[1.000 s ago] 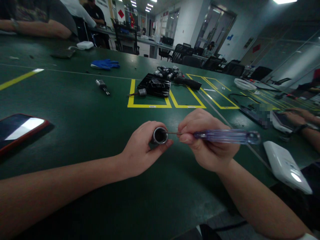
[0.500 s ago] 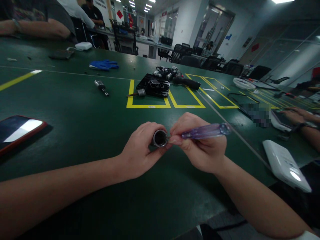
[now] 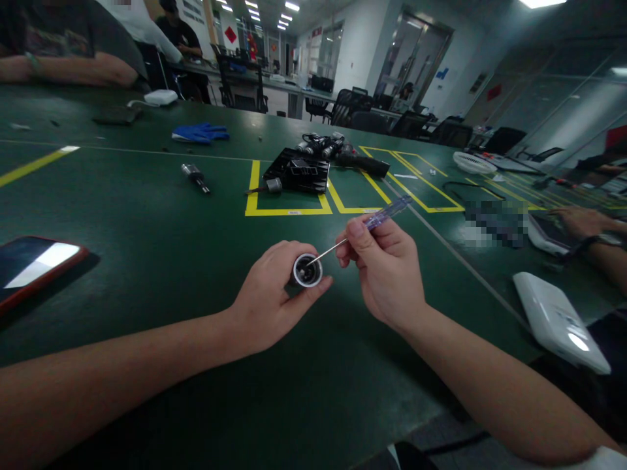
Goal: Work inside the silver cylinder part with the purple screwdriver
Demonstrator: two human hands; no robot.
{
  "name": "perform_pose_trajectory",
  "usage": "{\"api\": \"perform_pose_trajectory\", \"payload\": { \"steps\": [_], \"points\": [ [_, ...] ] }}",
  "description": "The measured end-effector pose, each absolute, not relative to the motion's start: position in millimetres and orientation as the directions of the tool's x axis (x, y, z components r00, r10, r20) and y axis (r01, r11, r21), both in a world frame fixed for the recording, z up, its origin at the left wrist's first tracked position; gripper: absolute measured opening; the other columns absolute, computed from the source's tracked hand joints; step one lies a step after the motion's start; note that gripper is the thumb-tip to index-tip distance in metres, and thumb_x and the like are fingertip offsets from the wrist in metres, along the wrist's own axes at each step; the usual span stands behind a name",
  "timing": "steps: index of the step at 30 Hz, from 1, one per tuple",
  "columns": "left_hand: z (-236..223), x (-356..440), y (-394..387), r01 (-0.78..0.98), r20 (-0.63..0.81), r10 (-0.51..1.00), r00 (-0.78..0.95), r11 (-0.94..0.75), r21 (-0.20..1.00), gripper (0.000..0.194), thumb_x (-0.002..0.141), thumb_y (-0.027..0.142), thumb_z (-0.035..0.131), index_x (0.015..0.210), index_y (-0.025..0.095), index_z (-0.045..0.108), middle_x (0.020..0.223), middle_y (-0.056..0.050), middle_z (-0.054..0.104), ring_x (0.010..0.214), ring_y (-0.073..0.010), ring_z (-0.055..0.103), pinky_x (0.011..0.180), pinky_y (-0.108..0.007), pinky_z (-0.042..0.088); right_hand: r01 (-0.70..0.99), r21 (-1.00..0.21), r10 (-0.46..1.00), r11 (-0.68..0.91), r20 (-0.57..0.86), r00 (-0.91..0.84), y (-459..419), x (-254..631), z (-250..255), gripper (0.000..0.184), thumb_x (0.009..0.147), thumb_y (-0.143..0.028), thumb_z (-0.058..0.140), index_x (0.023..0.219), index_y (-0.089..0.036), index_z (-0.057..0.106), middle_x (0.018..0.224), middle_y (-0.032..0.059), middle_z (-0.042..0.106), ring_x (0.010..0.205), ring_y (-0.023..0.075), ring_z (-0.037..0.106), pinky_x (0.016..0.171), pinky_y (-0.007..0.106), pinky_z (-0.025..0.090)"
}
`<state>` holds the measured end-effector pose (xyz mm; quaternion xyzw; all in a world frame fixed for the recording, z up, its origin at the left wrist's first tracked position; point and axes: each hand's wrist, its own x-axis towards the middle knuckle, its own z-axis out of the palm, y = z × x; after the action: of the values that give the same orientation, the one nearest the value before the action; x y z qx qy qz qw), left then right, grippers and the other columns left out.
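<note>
My left hand (image 3: 272, 294) is wrapped round a dark hollow cylinder (image 3: 296, 279) with a silvery rim, its open end facing me. In my right hand (image 3: 389, 267) is a screwdriver (image 3: 390, 211) with a clear purple handle, pinched near where the shaft begins. The thin metal shaft slants down to the left, and its tip reaches into the mouth of the cylinder. What the tip touches inside cannot be made out. The far end of the cylinder is hidden behind my fingers.
On the green table (image 3: 186, 398) lie a phone (image 3: 39, 264), a small metal part (image 3: 194, 177), a blue glove (image 3: 200, 133), a black package (image 3: 298, 171) and a dark cylindrical tool (image 3: 365, 163). A white device (image 3: 558, 320) is at right, near another person's hand (image 3: 580, 222).
The screwdriver has swung upward in my right hand, and its shaft now shows, tip inside the cylinder. The cylinder has shifted slightly left, and the grip of my right hand has changed.
</note>
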<state>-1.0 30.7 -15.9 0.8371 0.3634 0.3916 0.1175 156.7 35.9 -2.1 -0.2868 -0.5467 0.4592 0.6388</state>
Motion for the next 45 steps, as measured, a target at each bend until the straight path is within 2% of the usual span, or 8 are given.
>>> {"api": "perform_pose_trajectory", "payload": {
  "steps": [4,8,11,17,20,23,27,45],
  "points": [
    [-17,-1,30,0.526,0.565,0.709,0.422,-0.699,0.484,0.016,0.082,0.03,0.053,0.09,0.016,0.051,0.081,-0.001,0.057,0.072,-0.0157,0.054,0.065,-0.029,0.044,-0.193,-0.813,0.832,0.549,0.554,0.028,30,157,2,0.004,0.08,-0.022,0.062,0.078,-0.02,0.059,0.063,-0.0061,0.058,0.055,0.0054,0.055,0.05,0.017,0.044],
    [-17,0,30,0.525,0.558,0.713,0.425,-0.696,0.49,0.018,0.082,0.031,0.054,0.089,0.015,0.051,0.082,-0.002,0.057,0.072,-0.0158,0.054,0.065,-0.029,0.044,0.065,-0.731,0.734,0.679,0.679,-0.017,21,159,8,0.002,0.08,-0.019,0.061,0.08,-0.02,0.06,0.069,-0.0047,0.058,0.059,0.0071,0.059,0.056,0.021,0.047],
    [-17,0,30,0.497,0.556,0.712,0.429,-0.7,0.513,0.019,0.083,0.032,0.053,0.091,0.015,0.052,0.084,-0.003,0.058,0.074,-0.0166,0.055,0.066,-0.03,0.044,0.242,-0.636,0.67,0.733,0.737,-0.093,18,163,12,0.003,0.081,-0.017,0.059,0.081,-0.019,0.058,0.072,-0.0032,0.059,0.063,0.0087,0.058,0.058,0.023,0.047],
    [-18,0,29,0.492,0.537,0.733,0.417,-0.679,0.545,0.019,0.083,0.035,0.051,0.09,0.017,0.051,0.081,-0.003,0.058,0.073,-0.0173,0.056,0.066,-0.031,0.045,0.419,-0.366,0.516,0.831,0.79,-0.332,19,165,25,0.004,0.081,-0.014,0.058,0.08,-0.017,0.056,0.07,-0.0011,0.059,0.066,0.0103,0.056,0.062,0.024,0.045],
    [-18,-1,28,0.478,0.513,0.747,0.423,-0.665,0.574,0.019,0.082,0.034,0.052,0.093,0.018,0.051,0.085,-0.003,0.06,0.077,-0.0182,0.058,0.067,-0.032,0.047,0.491,-0.293,0.505,0.821,0.774,-0.382,22,162,36,0.01,0.083,-0.021,0.058,0.074,-0.018,0.054,0.067,-0.0015,0.058,0.062,0.01,0.053,0.057,0.023,0.041],
    [-18,-2,25,0.462,0.496,0.764,0.413,-0.644,0.61,0.02,0.081,0.033,0.054,0.095,0.018,0.052,0.087,-0.004,0.062,0.08,-0.0193,0.059,0.069,-0.032,0.048,0.518,-0.286,0.529,0.806,0.741,-0.414,23,157,47,0.02,0.084,-0.029,0.056,0.067,-0.019,0.052,0.059,-0.003,0.053,0.054,0.0091,0.049,0.05,0.023,0.036],
    [-14,-1,21,0.45,0.466,0.785,0.409,-0.618,0.645,0.021,0.081,0.034,0.055,0.094,0.017,0.052,0.085,-0.004,0.063,0.078,-0.0195,0.06,0.069,-0.034,0.049,0.529,-0.32,0.561,0.786,0.728,-0.394,24,154,56,0.022,0.083,-0.03,0.058,0.066,-0.019,0.051,0.055,-0.0045,0.049,0.048,0.0069,0.043,0.046,0.022,0.032],
    [-15,0,17,0.451,0.408,0.802,0.437,-0.588,0.672,0.021,0.081,0.035,0.054,0.095,0.019,0.055,0.087,-0.004,0.065,0.077,-0.019,0.062,0.068,-0.033,0.05,0.415,-0.319,0.492,0.852,0.761,-0.423,20,164,50,0.015,0.084,-0.024,0.056,0.07,-0.02,0.052,0.062,-0.0019,0.055,0.058,0.0105,0.051,0.053,0.025,0.039]
  ]
}}
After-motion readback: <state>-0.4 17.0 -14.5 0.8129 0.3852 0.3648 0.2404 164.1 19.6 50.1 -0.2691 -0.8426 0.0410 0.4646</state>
